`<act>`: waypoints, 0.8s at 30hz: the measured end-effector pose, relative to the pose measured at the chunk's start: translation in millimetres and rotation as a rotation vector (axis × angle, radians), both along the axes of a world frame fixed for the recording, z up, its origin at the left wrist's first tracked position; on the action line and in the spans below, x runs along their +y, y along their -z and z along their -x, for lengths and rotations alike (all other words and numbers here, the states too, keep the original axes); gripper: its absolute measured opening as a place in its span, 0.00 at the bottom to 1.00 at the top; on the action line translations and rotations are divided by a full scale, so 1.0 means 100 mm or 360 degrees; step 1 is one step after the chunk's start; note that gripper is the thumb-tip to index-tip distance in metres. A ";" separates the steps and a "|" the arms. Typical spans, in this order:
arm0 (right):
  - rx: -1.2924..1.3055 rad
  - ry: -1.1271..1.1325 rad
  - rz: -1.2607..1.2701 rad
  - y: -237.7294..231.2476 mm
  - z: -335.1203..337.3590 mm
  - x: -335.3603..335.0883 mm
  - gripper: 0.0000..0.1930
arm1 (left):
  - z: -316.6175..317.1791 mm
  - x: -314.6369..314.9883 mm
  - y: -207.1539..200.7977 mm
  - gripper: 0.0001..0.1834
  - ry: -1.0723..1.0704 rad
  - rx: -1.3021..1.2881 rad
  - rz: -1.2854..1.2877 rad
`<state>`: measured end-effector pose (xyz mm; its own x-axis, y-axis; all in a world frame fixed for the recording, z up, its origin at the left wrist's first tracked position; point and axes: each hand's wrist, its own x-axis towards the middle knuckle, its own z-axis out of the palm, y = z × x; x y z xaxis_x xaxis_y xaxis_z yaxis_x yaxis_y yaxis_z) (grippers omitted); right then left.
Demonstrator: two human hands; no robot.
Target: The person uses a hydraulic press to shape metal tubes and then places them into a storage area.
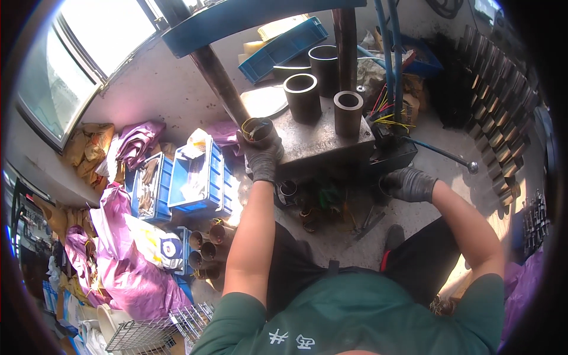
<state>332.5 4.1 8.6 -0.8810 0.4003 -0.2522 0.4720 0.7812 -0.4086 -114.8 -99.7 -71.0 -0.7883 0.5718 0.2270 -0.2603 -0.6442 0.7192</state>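
Green T-shirt [355, 307] up close, your left hand [260, 161] has its fingers [275, 145] wrapped round the metal sleeve [258, 130] at the press bed's [307, 139] left corner; your right hand [409, 184] half-curled, hold unclear. Best steady that sleeve, rim unobstructed.

On the front of the dark green shirt [355, 307], near the lower edge of the view, there stand two white characters [291, 339], side by side, which are large and clear against the cloth. On the white and yellow bag [155, 241] at the left there is a round, dark blue emblem [172, 247]; if it contains any letters, they are too small for reading. I can read no other writing.
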 end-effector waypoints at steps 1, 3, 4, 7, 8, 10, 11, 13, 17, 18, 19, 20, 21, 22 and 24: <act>0.0003 -0.0026 0.0107 0.05 0.21 -0.10 0.22 | 0.00 0.01 -0.04 0.52 0.0111 -0.0122 -0.0015; 0.0286 -0.0113 0.0237 0.23 0.54 -0.31 0.23 | -0.02 0.01 -0.14 0.55 0.0156 -0.0228 -0.0063; 0.0241 -0.0250 0.0163 0.32 0.67 -0.39 0.25 | -0.05 0.00 -0.18 0.54 0.0194 -0.0306 -0.0099; 0.0240 -0.0437 -0.0050 0.45 0.83 -0.40 0.32 | -0.36 -0.07 -0.24 0.43 -0.0261 0.0257 0.0547; 0.0490 -0.0314 0.0042 0.48 0.89 -0.40 0.33 | -0.48 -0.09 -0.27 0.40 -0.0109 -0.0002 0.0410; 0.0980 -0.0003 0.0451 0.45 1.01 -0.38 0.34 | -0.73 -0.10 -0.32 0.34 0.0247 -0.0448 0.0114; 0.1207 0.0190 0.0774 0.43 1.11 -0.40 0.34 | -0.88 -0.10 -0.34 0.31 0.0447 -0.0640 -0.0042; 0.1274 0.0210 0.1052 0.32 1.27 -0.41 0.33 | -1.11 -0.11 -0.39 0.31 0.0658 -0.0712 -0.0184; 0.1288 0.0521 0.2121 0.01 1.61 -0.44 0.34 | -1.33 -0.10 -0.50 0.31 0.0673 -0.0361 -0.0234; 0.1353 0.0610 0.2501 -0.07 1.64 -0.47 0.35 | -1.35 -0.07 -0.51 0.32 0.0625 -0.0225 -0.0268; 0.1409 0.0630 0.2951 -0.14 1.67 -0.48 0.36 | -1.35 -0.04 -0.52 0.33 0.0571 -0.0092 -0.0301; 0.1458 0.0711 0.2771 -0.21 1.72 -0.47 0.38 | -1.38 -0.03 -0.50 0.40 0.0537 -0.0096 -0.0292; 0.1509 0.0710 0.2663 -0.28 1.77 -0.44 0.40 | -1.37 0.01 -0.48 0.42 0.0504 -0.0062 -0.0235; 0.1561 0.0704 0.2555 -0.33 1.82 -0.38 0.42 | -1.36 0.05 -0.45 0.44 0.0473 -0.0027 -0.0177; 0.1619 0.0893 0.2237 -0.50 1.92 -0.15 0.37 | -1.32 0.14 -0.38 0.47 0.0472 0.0062 -0.0102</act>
<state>140.4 -10.8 58.7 -0.7411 0.6574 -0.1366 -0.2965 -0.5030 -0.8118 17.1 -85.9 -33.3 -0.5791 0.7592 0.2972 -0.4166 -0.5889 0.6925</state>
